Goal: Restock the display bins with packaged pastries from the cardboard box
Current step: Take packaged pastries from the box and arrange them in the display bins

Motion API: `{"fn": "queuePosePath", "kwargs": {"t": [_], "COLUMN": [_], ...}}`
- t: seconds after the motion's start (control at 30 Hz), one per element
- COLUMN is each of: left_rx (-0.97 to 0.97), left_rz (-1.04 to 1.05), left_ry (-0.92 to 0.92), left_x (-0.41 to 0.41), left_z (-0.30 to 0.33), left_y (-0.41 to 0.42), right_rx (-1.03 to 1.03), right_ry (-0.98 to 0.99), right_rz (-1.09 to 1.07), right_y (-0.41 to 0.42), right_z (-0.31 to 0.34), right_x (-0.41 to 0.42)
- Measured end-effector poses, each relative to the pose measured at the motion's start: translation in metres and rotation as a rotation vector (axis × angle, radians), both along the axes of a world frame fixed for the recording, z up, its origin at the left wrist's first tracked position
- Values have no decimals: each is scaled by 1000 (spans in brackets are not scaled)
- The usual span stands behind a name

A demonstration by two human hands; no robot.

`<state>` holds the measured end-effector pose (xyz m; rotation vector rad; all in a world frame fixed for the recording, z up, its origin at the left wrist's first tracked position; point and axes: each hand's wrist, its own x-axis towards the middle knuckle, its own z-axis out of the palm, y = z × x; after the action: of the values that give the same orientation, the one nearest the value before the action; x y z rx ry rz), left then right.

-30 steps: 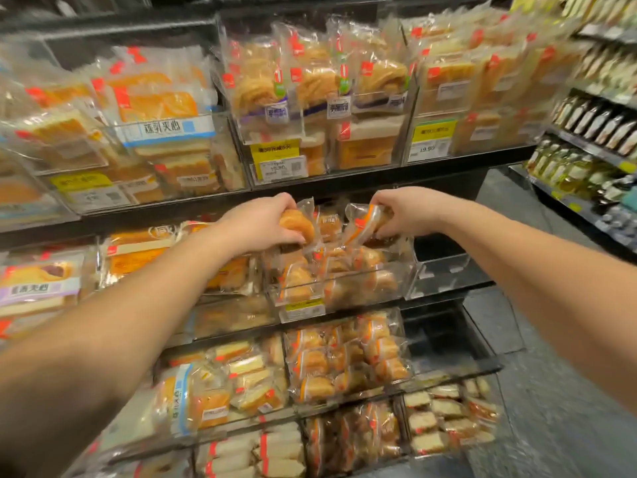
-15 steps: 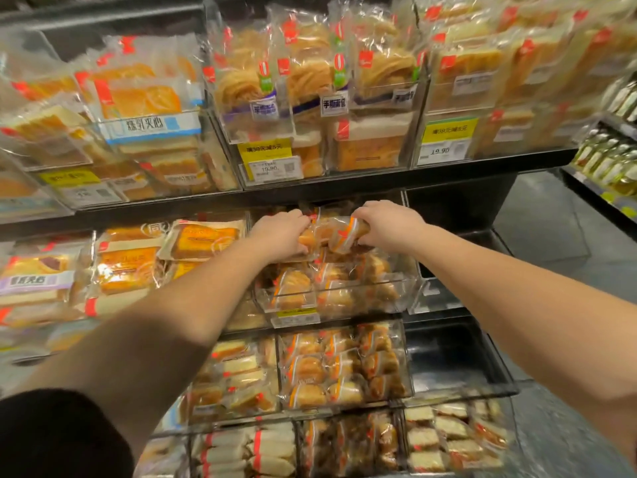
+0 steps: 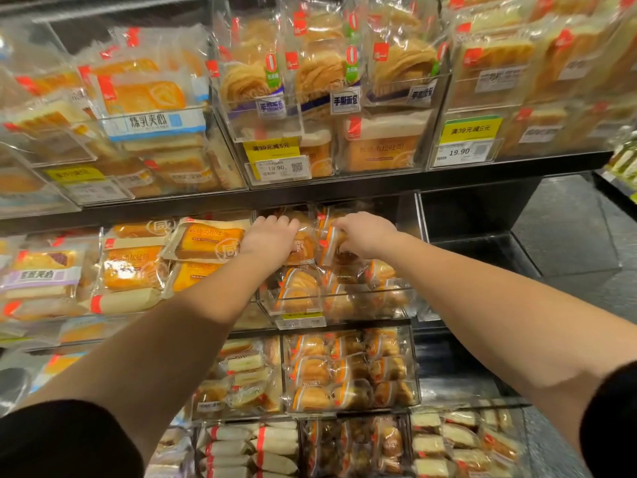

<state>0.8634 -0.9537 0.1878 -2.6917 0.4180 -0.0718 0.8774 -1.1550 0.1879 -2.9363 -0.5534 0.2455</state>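
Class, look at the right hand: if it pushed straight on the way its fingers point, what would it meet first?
Most likely the wrapped pastry that the right hand already grips, then others piled in the clear bin; depth is unclear.

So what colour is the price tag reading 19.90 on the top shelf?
Yellow on top, white below; the head view shows the price tag.

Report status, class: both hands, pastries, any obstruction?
Left hand and right hand each grip a packaged pastry over the middle clear bin. Bin nearly full. No obstruction seen.
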Motion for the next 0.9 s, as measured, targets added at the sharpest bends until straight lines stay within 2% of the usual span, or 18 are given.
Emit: {"fn": "queuePosePath", "kwargs": {"t": [0.27,0.47,0.67,0.8,0.9], "left_rx": [24,11,22,45,16], "left_rz": [113,137,153,182,197], "left_ry": [-37,-80,-64,-47,-30], "left_x": [-5,-6,-7,-7,-8], "left_z": [-9,-14,-15,-13,-12], "left_y": [-6,-10,-9,-12,-15], "right_rx": [134,67,187,176,110], "right_ry": [74,-108,-106,-128,-244], "right_rz": [-45,-50,-58,-59,-30], "right_y": [9,-5,4,6,2], "right_z": [-9,-20,-37,-37,-37], "right_x": [13,13,11,8,4]}}
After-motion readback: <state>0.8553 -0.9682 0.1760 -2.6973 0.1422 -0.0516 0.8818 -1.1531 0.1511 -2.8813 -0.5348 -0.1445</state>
